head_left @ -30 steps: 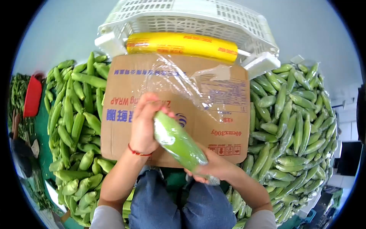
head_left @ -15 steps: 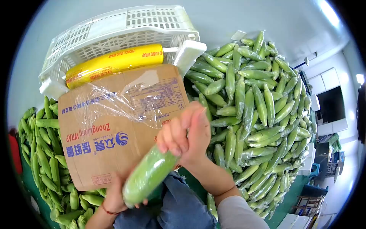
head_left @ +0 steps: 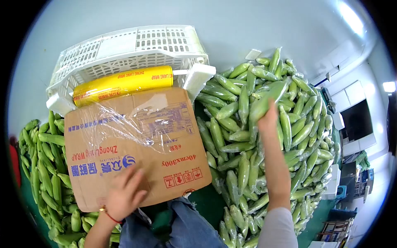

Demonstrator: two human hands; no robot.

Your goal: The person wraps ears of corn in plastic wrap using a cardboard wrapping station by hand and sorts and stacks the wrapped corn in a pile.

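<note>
Reached out over the right-hand pile, my right hand (head_left: 269,118) is closed around the lower end of a green corn cob in its husk (head_left: 271,96), slightly blurred. Beneath it lies a big heap of plastic-wrapped corn cobs (head_left: 244,169). My left hand (head_left: 125,192) holds nothing; its fingers are apart, over the near edge of a brown cardboard sheet (head_left: 93,142) printed with wrap labels. A loose piece of clear film (head_left: 124,124) clings to the cardboard. Behind it a yellow roll of cling wrap (head_left: 124,82) sits on a rod.
A white plastic crate (head_left: 128,45) on its side stands behind the roll, with white foam blocks (head_left: 200,82) at its front corners. Corn cobs in husks (head_left: 45,173) are piled to the left. Shelving (head_left: 337,223) and a dark screen (head_left: 359,120) are at the far right.
My right hand has carried the wrapped corn cob from above my lap up and right, over the wrapped pile. My left hand has come off the cob and now hovers by the cardboard.
</note>
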